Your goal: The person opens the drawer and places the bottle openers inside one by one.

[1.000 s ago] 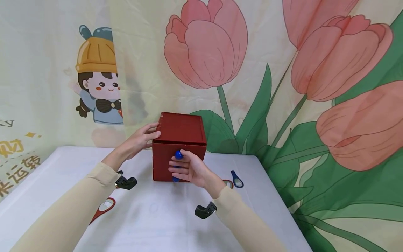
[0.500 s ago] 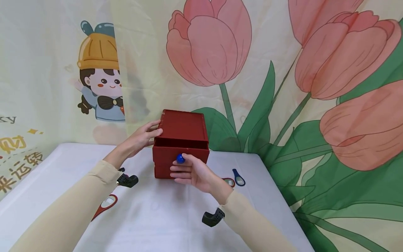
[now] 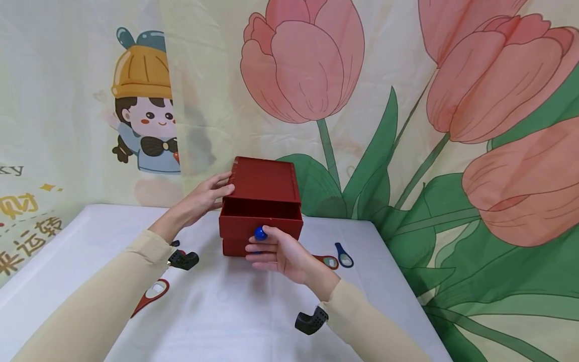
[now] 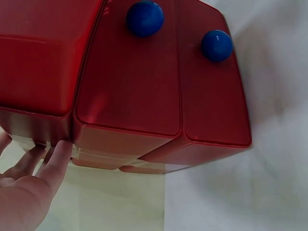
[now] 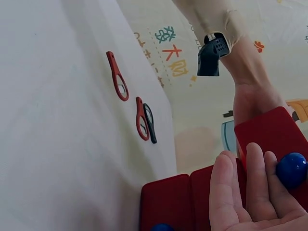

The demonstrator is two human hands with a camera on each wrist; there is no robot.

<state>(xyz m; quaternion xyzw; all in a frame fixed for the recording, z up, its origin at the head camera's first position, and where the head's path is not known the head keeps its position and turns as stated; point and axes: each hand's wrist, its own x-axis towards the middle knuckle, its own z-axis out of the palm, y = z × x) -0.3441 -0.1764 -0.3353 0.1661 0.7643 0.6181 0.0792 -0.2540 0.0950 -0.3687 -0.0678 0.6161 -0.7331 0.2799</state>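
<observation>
A small red chest of drawers (image 3: pixel 267 178) stands on the white table, its top drawer (image 3: pixel 237 227) pulled partly out. My right hand (image 3: pixel 291 257) pinches that drawer's blue ball knob (image 3: pixel 260 233) between thumb and index finger; the other fingers stretch straight below it. Against the chest's left side rests my left hand (image 3: pixel 201 200), fingers extended, thumb near the top edge. In the left wrist view, two lower drawers with blue knobs (image 4: pixel 145 18) sit pushed in. What the top drawer holds cannot be made out.
A red teardrop-shaped opener (image 3: pixel 151 296) lies at the front left; behind it, another red opener (image 5: pixel 142 120) lies beside a dark one (image 5: pixel 150 123). Right of the chest are a red opener (image 3: pixel 331 262) and a blue opener (image 3: pixel 345 256). A printed curtain (image 3: pixel 203 100) hangs behind.
The top drawer has slid out toward me from fully closed, with my right hand moving back on its knob. My left hand has stayed at the chest's side.
</observation>
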